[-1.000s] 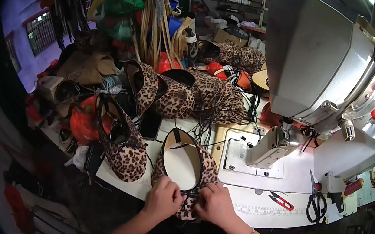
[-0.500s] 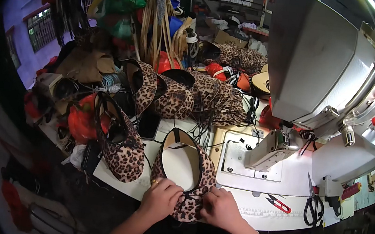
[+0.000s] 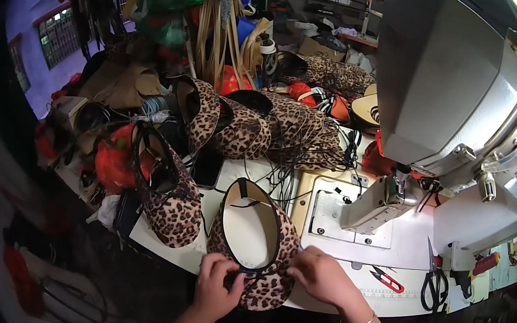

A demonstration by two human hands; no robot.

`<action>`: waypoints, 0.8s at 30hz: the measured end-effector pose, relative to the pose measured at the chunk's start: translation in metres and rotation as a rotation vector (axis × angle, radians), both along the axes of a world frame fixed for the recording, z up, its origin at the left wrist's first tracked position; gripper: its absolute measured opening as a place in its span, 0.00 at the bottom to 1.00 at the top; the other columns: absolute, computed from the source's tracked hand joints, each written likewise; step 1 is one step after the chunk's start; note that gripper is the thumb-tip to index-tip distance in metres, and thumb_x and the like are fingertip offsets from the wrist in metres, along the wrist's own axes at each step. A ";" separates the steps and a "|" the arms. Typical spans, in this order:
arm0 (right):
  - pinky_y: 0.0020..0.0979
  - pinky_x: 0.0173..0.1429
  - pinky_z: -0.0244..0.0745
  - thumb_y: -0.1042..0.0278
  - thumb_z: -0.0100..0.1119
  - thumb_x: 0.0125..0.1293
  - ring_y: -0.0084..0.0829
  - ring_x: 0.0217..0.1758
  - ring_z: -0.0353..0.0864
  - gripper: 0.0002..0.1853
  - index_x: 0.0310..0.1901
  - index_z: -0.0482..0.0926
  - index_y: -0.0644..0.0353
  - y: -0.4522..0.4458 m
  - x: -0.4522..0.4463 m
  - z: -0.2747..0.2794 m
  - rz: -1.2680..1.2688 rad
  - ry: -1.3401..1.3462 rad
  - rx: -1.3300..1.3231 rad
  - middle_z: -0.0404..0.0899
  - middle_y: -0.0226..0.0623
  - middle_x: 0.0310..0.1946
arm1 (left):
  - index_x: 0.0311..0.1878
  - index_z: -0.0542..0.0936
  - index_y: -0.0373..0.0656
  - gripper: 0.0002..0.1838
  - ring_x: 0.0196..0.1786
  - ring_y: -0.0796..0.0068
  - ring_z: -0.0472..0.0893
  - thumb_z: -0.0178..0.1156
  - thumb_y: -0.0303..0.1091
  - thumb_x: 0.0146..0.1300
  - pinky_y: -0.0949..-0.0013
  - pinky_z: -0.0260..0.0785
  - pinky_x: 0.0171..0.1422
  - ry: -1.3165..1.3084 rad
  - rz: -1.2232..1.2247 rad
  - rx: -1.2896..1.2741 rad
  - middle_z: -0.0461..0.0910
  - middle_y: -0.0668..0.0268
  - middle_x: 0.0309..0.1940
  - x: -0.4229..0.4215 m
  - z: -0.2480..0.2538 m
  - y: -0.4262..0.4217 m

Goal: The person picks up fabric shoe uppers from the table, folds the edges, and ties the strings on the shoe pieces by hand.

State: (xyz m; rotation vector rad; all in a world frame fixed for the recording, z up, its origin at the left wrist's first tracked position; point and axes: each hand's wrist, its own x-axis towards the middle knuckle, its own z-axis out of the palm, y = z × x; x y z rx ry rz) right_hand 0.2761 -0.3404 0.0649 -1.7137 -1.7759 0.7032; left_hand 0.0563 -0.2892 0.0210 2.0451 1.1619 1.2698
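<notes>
A leopard-print sun visor [image 3: 287, 241] with an open crown and dark binding lies at the table's front edge, its brim towards me. My left hand [image 3: 217, 287] grips the left side where the band meets the brim, thumb and fingertips at the dark trim. My right hand [image 3: 321, 278] pinches the band's right edge, its fingertips partly hidden. Left of this piece rests another leopard-print visor [image 3: 173, 219], tilted on its side. The sewing machine [image 3: 378, 208] stands just beyond my right hand.
Stacked leopard-print visors [image 3: 242, 132] with trailing dark cords lie behind. A phone [image 3: 208, 168] sits beside them. At right are red thread snips [image 3: 388, 280], black scissors [image 3: 433, 286] and a measuring tape [image 3: 387, 295]. A red plastic bag [image 3: 118, 160] is at left.
My right hand has shifted right and slightly up, towards the band's outer edge. My left hand has moved a little down, its thumb now showing at the trim.
</notes>
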 end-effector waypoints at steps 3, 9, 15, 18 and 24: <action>0.38 0.42 0.76 0.67 0.64 0.59 0.46 0.37 0.78 0.07 0.35 0.80 0.60 0.018 -0.010 -0.014 -0.028 -0.006 0.113 0.77 0.41 0.34 | 0.27 0.77 0.44 0.11 0.34 0.63 0.75 0.72 0.33 0.48 0.65 0.70 0.38 0.267 -0.141 0.153 0.72 0.62 0.31 -0.012 0.003 -0.013; 0.39 0.41 0.76 0.68 0.65 0.57 0.46 0.36 0.79 0.06 0.33 0.80 0.59 0.030 -0.018 -0.022 0.094 -0.062 0.154 0.77 0.40 0.32 | 0.23 0.74 0.44 0.14 0.31 0.59 0.73 0.72 0.35 0.48 0.60 0.66 0.38 0.380 -0.151 0.150 0.72 0.64 0.25 -0.004 -0.007 -0.016; 0.40 0.40 0.76 0.70 0.64 0.54 0.47 0.36 0.79 0.05 0.31 0.79 0.59 0.035 -0.021 -0.030 -0.042 -0.110 0.182 0.78 0.41 0.29 | 0.24 0.74 0.43 0.12 0.30 0.58 0.73 0.70 0.30 0.49 0.61 0.66 0.36 0.334 -0.281 0.128 0.72 0.62 0.24 -0.006 -0.007 -0.019; 0.40 0.39 0.75 0.70 0.64 0.54 0.48 0.35 0.79 0.05 0.31 0.79 0.59 0.032 -0.020 -0.033 -0.075 -0.127 0.185 0.78 0.42 0.30 | 0.26 0.76 0.41 0.10 0.32 0.58 0.75 0.70 0.28 0.50 0.61 0.68 0.36 0.365 -0.303 0.148 0.73 0.62 0.25 -0.011 -0.009 -0.018; 0.37 0.38 0.75 0.66 0.67 0.59 0.44 0.33 0.80 0.10 0.34 0.79 0.63 0.005 -0.015 -0.025 -0.237 0.046 0.103 0.77 0.44 0.28 | 0.43 0.81 0.38 0.16 0.30 0.75 0.79 0.72 0.26 0.51 0.72 0.73 0.32 -0.019 -0.210 -0.251 0.78 0.61 0.36 -0.020 0.011 -0.008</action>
